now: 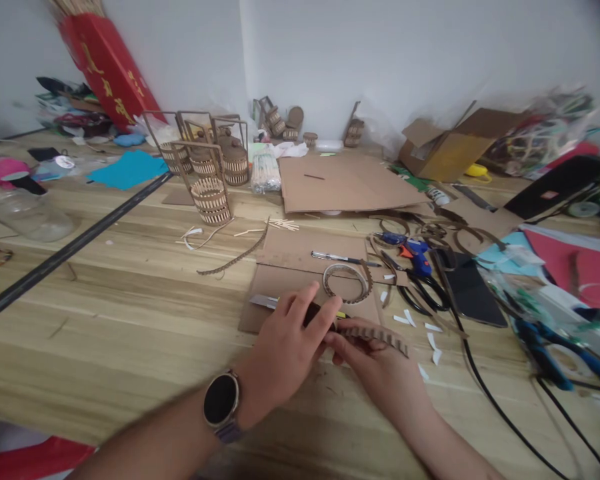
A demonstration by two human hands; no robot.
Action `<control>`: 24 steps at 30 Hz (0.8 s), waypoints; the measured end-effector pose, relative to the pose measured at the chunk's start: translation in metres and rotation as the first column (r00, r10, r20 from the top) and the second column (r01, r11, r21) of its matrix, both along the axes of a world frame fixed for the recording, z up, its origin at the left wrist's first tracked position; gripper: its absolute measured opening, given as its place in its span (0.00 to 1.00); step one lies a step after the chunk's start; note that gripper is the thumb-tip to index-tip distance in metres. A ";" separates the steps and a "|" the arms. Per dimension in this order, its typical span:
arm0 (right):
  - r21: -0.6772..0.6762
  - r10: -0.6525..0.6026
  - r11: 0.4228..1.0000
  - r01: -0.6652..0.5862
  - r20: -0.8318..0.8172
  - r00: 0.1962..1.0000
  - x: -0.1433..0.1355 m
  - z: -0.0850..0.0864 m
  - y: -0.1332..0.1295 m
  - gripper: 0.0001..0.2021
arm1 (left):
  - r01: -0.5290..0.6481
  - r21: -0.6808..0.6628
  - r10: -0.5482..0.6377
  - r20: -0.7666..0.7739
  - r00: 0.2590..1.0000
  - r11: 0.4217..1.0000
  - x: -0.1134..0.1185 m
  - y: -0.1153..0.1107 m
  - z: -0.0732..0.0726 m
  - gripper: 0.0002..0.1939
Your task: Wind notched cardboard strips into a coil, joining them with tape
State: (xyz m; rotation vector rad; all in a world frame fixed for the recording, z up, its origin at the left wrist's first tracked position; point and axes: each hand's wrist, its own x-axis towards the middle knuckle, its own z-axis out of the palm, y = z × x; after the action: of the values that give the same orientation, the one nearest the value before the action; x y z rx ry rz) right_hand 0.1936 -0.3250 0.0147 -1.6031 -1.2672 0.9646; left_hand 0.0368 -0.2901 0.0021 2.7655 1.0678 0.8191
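My right hand [380, 367] grips a corrugated cardboard strip [380, 335] between thumb and fingers; its ridged end sticks out to the right. My left hand [290, 340], with a watch [221, 399] on the wrist, meets it at the strip's other end, fingers bent over a dark brown part of it. The left thumb is hidden. Beneath the left fingers a utility knife [264, 302] lies with its blade pointing left on a cardboard sheet [270, 280]. Just beyond the hands rests a roll of tape [330, 270] with a ridged strip [369, 283] curled along its right side.
Slatted baskets [211, 200] with tall handles stand at the back left. A pen [337, 257], a blue glue gun [420, 260], black-handled scissors [425, 297] and a phone [473, 290] lie to the right. A black cable [485, 387] crosses the right front. Another strip [240, 257] lies left.
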 end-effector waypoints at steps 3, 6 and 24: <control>-0.004 0.024 1.000 -0.024 0.019 1.000 0.000 0.000 0.001 0.10 | 0.006 0.014 -0.006 0.004 1.000 1.000 0.000 -0.001 0.000 0.25; 0.000 0.060 0.998 -0.060 0.054 0.997 0.000 0.000 0.001 0.10 | 0.019 0.027 -0.019 -0.007 1.000 0.999 0.000 -0.002 0.001 0.24; 0.316 0.274 0.863 -0.394 0.364 0.890 0.009 -0.004 0.001 0.10 | -0.013 -0.253 0.085 0.277 0.957 0.967 -0.015 0.011 0.010 0.34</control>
State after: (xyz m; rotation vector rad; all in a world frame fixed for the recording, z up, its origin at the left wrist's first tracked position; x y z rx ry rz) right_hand 0.2021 -0.3239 0.0108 -1.2720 -1.8772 0.6227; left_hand 0.0220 -0.2786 0.0121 2.3361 1.1010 0.9796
